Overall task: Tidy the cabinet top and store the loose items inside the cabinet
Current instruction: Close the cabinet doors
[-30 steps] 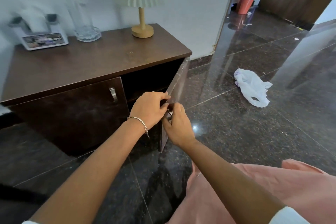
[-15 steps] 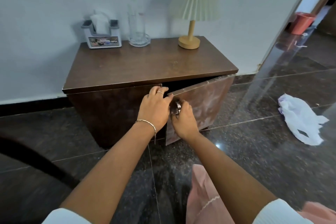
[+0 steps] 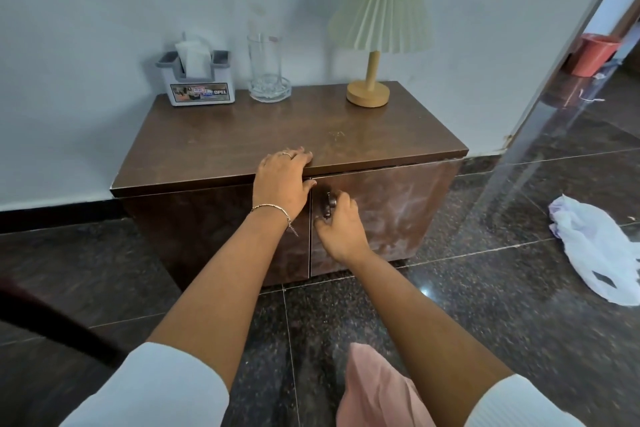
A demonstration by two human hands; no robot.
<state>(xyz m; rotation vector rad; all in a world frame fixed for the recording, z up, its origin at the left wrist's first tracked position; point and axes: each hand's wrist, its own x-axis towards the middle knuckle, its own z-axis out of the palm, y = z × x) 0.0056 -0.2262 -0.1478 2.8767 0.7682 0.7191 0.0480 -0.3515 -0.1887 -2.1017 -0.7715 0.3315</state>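
Observation:
A low brown cabinet (image 3: 242, 146) stands against the white wall, with both front doors closed. My left hand (image 3: 282, 180) rests over the front edge of the top, fingers flat on the wood. My right hand (image 3: 341, 222) curls round the metal handle (image 3: 329, 204) of the right door (image 3: 398, 208). At the back of the top stand a grey tissue holder (image 3: 199, 80), a clear glass vase (image 3: 268, 69) and a lamp (image 3: 375, 31) with a pleated pale green shade and wooden base.
A white plastic bag (image 3: 595, 246) lies on the dark polished floor at the right. A red bucket (image 3: 594, 54) stands beyond the doorway at the far right. A dark curved bar (image 3: 52, 319) crosses the lower left. Pink fabric (image 3: 377, 392) covers my lap.
The right door has swung from wide open to closed, my right hand staying on its handle. My left hand left the door edge and now rests on the top's front edge.

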